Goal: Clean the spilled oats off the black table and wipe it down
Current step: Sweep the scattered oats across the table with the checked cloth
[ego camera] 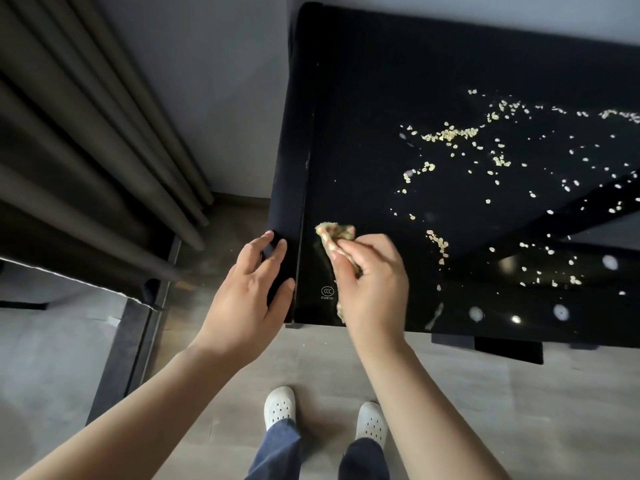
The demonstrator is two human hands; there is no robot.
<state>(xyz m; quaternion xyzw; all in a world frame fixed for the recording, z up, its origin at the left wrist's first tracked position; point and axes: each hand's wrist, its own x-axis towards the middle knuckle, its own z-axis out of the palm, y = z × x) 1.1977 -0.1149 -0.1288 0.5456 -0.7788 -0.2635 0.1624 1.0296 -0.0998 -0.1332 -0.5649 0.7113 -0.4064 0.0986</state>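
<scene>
The right hand point(372, 275) bunches a crumpled cloth point(334, 233) in curled fingers and presses it to the near-left corner of the black counter point(363, 116), likely to start sweeping from an edge. The left hand point(252, 289), fingers spread and holding nothing, rests on that corner's rim, probably as a brace. The oats point(448, 135) lie scattered further right, mostly well clear of the cloth.

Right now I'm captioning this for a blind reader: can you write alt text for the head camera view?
A person's right hand grips a crumpled cloth on the near left corner of a glossy black table, while the left hand rests on its left edge. Scattered oat flakes dot the surface further right, not yet wiped.
</scene>
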